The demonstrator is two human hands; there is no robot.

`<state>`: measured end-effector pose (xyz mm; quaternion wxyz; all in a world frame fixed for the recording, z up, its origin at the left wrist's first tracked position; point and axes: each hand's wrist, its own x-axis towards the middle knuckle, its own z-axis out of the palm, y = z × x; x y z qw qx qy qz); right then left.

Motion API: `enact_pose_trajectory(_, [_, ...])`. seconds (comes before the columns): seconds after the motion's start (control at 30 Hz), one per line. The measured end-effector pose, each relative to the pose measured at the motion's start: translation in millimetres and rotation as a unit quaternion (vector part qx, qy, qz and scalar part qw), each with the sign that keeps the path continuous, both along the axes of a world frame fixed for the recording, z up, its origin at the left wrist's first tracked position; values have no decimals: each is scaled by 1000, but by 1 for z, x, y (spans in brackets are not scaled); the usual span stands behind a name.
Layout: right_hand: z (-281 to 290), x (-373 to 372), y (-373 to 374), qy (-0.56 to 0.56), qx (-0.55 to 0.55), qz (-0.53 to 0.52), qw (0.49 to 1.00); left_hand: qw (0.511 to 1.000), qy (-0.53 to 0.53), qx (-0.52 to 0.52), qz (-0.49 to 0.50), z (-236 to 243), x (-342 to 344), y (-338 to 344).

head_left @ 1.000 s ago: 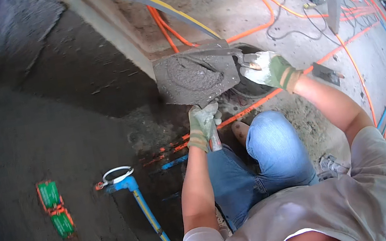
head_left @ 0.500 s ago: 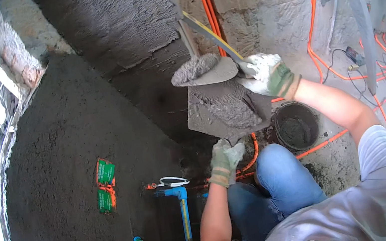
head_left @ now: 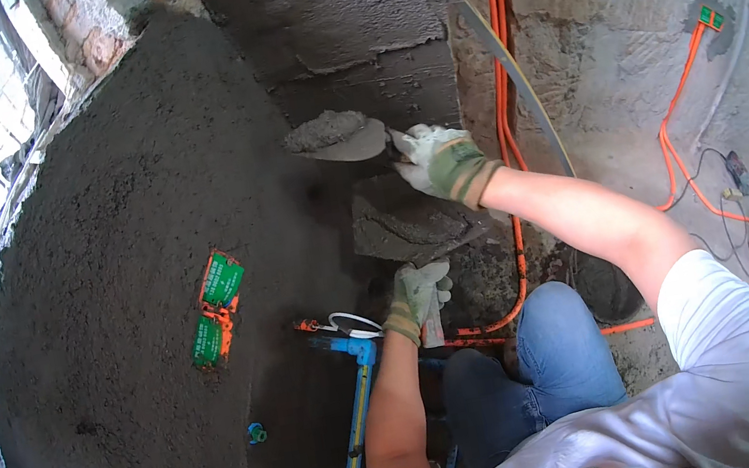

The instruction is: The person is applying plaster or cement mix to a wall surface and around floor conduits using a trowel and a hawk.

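Observation:
My right hand [head_left: 442, 164], in a white and green glove, is closed on the handle of a trowel [head_left: 356, 147], held up near the wall corner with a heap of grey mortar [head_left: 322, 130] on its blade. Below it, my left hand [head_left: 412, 297], also gloved, grips a mortar hawk from underneath; the flat board [head_left: 409, 233] carries a scraped layer of mortar. Dark, freshly rendered wall [head_left: 104, 257] lies to the left and behind the trowel.
Two green junction boxes [head_left: 224, 282] sit in the render, near a blue pipe [head_left: 361, 383]. Orange conduits [head_left: 492, 19] and a long curved strip [head_left: 504, 61] run along the right. A bucket [head_left: 606, 287] stands beside my knee. Cables and a tool [head_left: 739, 171] lie at right.
The trowel, loaded with mortar, has lifted off the hawk and moved left toward the rendered wall with my right hand. The view has turned, so more of the left wall and window opening shows.

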<state>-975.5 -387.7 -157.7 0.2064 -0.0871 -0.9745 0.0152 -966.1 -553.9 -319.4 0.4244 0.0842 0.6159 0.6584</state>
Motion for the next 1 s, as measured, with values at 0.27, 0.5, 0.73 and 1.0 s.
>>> enact_pose_trajectory(0.27, [96, -121, 5, -243, -300, -24, 922, 999, 38, 7, -10, 20, -60, -21])
enact_pose_trajectory(0.5, [161, -111, -2, -240, -359, 12, 902, 998, 22, -28, -43, 20, -82, -44])
enact_pose_trajectory(0.73, [153, -49, -5, -52, -294, 29, 954, 998, -30, -3, -50, -14, -73, -55])
enact_pose_trajectory(1.0, [-29, 83, 13, -36, 243, 187, 951, 999, 1, 18, 34, 1, -31, -42])
